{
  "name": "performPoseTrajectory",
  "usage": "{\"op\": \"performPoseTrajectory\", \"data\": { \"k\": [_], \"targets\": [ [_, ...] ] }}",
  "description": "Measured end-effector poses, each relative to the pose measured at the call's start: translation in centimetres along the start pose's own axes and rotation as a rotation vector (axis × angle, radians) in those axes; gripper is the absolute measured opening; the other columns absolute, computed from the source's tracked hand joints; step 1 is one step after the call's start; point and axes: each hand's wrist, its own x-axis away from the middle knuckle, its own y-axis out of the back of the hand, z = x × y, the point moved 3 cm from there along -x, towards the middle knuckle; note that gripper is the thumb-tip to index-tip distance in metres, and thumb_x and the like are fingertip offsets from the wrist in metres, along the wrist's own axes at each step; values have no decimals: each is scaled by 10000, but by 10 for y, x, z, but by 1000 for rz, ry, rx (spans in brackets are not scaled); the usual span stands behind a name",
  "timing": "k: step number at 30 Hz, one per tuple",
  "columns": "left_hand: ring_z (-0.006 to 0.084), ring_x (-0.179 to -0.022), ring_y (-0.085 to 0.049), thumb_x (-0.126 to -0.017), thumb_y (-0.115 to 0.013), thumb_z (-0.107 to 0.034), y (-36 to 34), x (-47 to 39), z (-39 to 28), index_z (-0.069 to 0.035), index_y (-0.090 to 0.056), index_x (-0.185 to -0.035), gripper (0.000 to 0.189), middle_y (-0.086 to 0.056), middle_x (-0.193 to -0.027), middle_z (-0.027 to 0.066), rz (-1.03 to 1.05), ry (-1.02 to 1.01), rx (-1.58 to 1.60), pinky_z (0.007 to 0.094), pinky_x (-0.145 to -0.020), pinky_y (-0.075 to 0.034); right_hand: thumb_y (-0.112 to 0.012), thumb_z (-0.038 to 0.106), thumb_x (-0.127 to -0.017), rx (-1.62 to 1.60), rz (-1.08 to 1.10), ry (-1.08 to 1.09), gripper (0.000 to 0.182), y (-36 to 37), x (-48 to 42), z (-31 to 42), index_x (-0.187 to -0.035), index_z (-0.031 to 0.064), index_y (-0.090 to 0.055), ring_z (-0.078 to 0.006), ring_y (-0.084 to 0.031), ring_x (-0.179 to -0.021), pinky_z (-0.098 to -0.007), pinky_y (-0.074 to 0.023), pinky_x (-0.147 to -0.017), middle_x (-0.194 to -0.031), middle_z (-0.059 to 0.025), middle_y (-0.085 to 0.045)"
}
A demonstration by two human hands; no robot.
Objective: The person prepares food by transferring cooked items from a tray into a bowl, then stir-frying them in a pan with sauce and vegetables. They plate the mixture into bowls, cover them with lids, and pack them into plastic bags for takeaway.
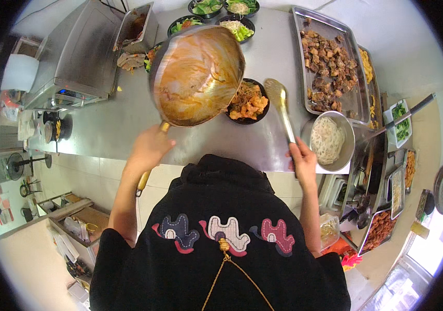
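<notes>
My left hand (148, 147) grips the handle of a metal wok (198, 77), which is held over the steel counter. Sauce smears and a few noodle scraps coat the wok's inner surface. Beside its right rim stands a black bowl (247, 102) filled with brown noodles and fried pieces, its left side partly covered by the wok. In my right hand (303, 157) is a metal spatula (279, 99) by its dark grip. The spatula's head is just right of the bowl, with nothing visible on it.
Several black bowls of greens (238, 29) stand behind the wok. A steel tray of browned chunks (328, 70) lies back right, near a metal bowl of white sliced food (327, 140). An oven-like appliance (77, 50) and a steel container (136, 27) occupy the left.
</notes>
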Motion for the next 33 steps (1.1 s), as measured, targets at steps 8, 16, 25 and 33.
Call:
{"op": "performPoseTrajectory", "data": {
  "k": [8,16,25,33],
  "targets": [
    [56,-313,-339,-830,-661,-142,30,65,69,-83,-462,-828,208,-392,-485,-42,0,252,794,221,-308,-299,-632,322,-820,1028,7,536,484,39,-12,21,-1224,73,-537,-295,-621,-609,-402,-502,-572,-744,-120,-611],
    [50,-314,-328,-848,-661,-184,6,95,154,-108,-497,-846,181,-388,-480,-55,-193,447,1091,207,-310,-284,-627,269,-842,1129,106,726,412,44,-32,63,-1213,99,-567,-269,-594,-580,-382,-471,-528,-706,-99,-583],
    [33,-337,-299,-890,-615,-216,-57,63,230,-145,-509,-842,136,-356,-490,-79,-96,470,1443,194,-334,-242,-643,301,-814,1225,50,746,460,7,-37,93,-1211,87,-552,-281,-612,-592,-376,-486,-515,-728,-88,-589],
    [33,-370,-317,-897,-602,-227,-63,50,239,-145,-490,-864,142,-364,-517,-77,-81,469,1360,196,-365,-271,-656,301,-801,1048,133,581,493,4,-39,119,-1226,79,-543,-284,-633,-687,-396,-491,-606,-789,-109,-635]
  ]
}}
